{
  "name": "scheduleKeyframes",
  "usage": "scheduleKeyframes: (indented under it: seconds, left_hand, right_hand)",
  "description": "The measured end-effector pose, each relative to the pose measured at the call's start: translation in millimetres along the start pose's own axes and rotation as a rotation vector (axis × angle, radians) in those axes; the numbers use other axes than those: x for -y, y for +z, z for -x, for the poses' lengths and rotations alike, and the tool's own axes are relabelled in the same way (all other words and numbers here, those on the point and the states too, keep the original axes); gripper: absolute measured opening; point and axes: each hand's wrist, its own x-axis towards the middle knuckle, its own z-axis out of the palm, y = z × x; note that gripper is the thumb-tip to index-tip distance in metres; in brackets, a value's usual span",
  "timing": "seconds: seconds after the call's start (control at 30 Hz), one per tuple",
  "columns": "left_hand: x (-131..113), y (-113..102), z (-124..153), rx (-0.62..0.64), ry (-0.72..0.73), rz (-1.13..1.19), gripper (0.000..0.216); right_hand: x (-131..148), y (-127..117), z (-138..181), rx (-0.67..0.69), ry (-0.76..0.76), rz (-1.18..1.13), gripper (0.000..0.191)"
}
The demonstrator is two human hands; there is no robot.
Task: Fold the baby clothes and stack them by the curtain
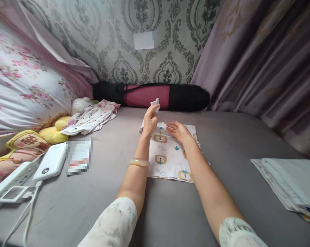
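A white cloth printed with yellow lion faces and small green plants lies spread on the grey bed sheet. My left hand, with a pale bangle on the wrist, is raised at the cloth's far left side. Its fingers are closed on a bit of white fabric that sticks up above them. Whether this fabric joins the lion-print cloth is hidden by the hand. My right hand is open over the far part of the cloth, fingers stretched out toward the left and holding nothing.
Folded cloths lie at the right. On the left are a power bank, a power strip, cables, a blurred packet, dotted clothing and plush toys. A long black-and-maroon bag lies along the wall.
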Motion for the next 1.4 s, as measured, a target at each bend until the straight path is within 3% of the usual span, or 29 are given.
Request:
scheduleKeyframes:
  seconds: [0.13, 0.27, 0.53, 0.7, 0.83, 0.97, 1.13, 1.27, 1.4]
  left_hand:
    - [2.6, 29.8, 19.4, 0.163, 0.048, -0.084, 0.042]
    - [2.2, 50.9, 40.5, 0.345, 0.017, -0.187, 0.054]
    - [5.5, 69.8, 66.0, 0.637, -0.029, -0.279, 0.063]
    - [-5.2, 73.2, 64.8, 0.694, -0.083, -0.257, 0.051]
    - [-19.7, 62.5, 52.0, 0.647, -0.17, -0.227, 0.034]
    - [-14.9, 35.5, 33.1, 0.445, -0.275, -0.23, 0.031]
    - [12.8, -17.5, 18.1, 0.18, -0.385, -0.351, 0.049]
    - [21.4, -48.4, 20.5, 0.199, -0.568, -0.529, 0.049]
    - [20.4, -51.8, 26.5, 0.315, -0.785, -0.657, 0.049]
  right_hand:
    - [-5.6, -19.2, 0.1, -0.02, 0.07, -0.127, 0.029]
    - [-5.2, -28.9, -3.3, -0.017, 0.074, -0.21, 0.038]
    - [-1.5, -46.3, -7.7, 0.086, 0.047, -0.263, 0.065]
    - [3.0, -48.9, -4.3, 0.097, 0.034, -0.259, 0.058]
    - [3.9, -47.5, -5.2, 0.047, 0.037, -0.261, 0.037]
    - [-0.1, -45.2, -7.0, -0.043, -0.022, -0.201, 0.009]
    - [0.9, -44.5, -7.0, -0.159, -0.133, -0.119, 0.025]
    - [5.5, -46.5, -8.5, -0.23, -0.173, -0.076, 0.028]
    - [6.6, -48.1, -8.9, -0.248, -0.187, -0.049, 0.028]
